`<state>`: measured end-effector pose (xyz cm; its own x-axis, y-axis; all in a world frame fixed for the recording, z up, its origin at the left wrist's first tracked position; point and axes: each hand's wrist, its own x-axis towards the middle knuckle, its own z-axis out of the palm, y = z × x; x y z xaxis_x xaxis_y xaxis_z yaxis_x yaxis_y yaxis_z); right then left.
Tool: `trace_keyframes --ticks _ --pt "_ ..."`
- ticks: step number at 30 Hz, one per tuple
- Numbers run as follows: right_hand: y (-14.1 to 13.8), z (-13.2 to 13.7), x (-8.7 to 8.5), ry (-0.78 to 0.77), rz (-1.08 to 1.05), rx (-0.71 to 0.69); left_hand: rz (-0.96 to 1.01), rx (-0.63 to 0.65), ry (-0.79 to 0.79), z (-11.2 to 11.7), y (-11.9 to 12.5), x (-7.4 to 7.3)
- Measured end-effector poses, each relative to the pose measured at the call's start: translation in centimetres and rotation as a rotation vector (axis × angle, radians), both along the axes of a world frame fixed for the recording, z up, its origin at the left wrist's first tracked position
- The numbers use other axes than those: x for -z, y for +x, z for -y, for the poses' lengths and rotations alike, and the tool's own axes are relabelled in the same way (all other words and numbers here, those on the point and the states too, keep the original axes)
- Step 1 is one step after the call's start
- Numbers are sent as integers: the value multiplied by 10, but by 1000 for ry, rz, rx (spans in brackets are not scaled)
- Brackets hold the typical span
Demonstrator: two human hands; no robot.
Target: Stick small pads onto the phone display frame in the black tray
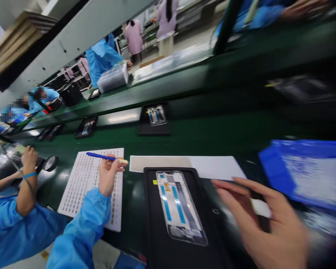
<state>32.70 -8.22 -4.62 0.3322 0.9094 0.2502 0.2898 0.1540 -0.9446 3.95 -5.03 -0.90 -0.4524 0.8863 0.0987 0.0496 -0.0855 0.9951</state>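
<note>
My left hand [109,173] is closed around a blue pen-like tool [100,155] with a cream tip, above a white sheet [81,179] bearing rows of small dark parts. My right hand [268,224], blurred, hovers right of a black tray [156,231], its fingers curved and apart. Between those fingers a white and black thing [260,208] shows; I cannot tell what it is, but it seems to lie behind the hand. A phone frame [182,205] with blue strips, a dark ribbon and a yellow tab rests in the tray.
Behind the tray lies a white strip [212,164]. Blue-edged bags [310,172] are at right. Other trays with phone frames [156,115] sit on the green line beyond. A co-worker's hand [30,157] is at left, near a round black dish [49,163].
</note>
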Motion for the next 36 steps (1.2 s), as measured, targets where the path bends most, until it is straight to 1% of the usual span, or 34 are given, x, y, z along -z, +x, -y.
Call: trace_keyframes --ticks 3,5,7,9,11,14,18,20,22,25,28,32,34,36 --pt "-7 7 -17 -12 -89 -176 80 203 -21 23 48 -11" --pt "-14 11 -22 -14 -122 -287 76 291 -22 33 71 -14" --pt "-20 14 -23 -12 -172 -369 56 347 -14 39 87 -13" --pt "-25 16 -23 -10 -226 -399 29 378 -2 41 96 -11" --pt "-27 17 -22 -6 -263 -401 -11 390 11 43 100 -9" --pt "-28 19 -23 6 -288 -386 -118 370 49 45 102 -6" --pt "-31 21 -23 24 -332 -350 -266 362 172 48 104 -5" --pt "-33 21 -22 32 -349 -334 -289 371 215 49 105 -4" --pt "-34 20 -20 34 -354 -322 -279 366 214 49 107 -2" --pt "-34 18 -18 35 -345 -313 -192 342 140 48 109 -1" --pt "-36 18 -18 32 -342 -304 -27 334 17 45 112 -1" --pt "-39 20 -20 -2 -342 -291 203 369 -120 39 117 -4" --pt "-32 16 -21 0 -321 -269 282 367 -162 37 116 -5" --pt "-13 4 -20 40 -236 -184 304 344 -171 36 113 -4"
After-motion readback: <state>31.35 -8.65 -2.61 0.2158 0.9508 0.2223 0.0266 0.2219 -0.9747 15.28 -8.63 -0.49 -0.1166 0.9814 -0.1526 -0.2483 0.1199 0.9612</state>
